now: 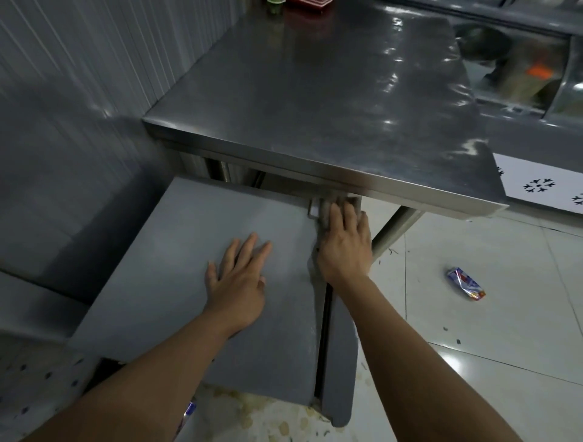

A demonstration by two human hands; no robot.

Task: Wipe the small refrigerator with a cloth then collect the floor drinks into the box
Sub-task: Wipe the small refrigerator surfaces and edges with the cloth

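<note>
Hands on grey refrigerator top

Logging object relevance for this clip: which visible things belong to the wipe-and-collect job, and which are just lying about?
Job:
small refrigerator
cloth under the right hand
left hand flat on the refrigerator's top
drink carton on the floor
second drink, partly hidden

Lying about:
steel table
red container on it
</note>
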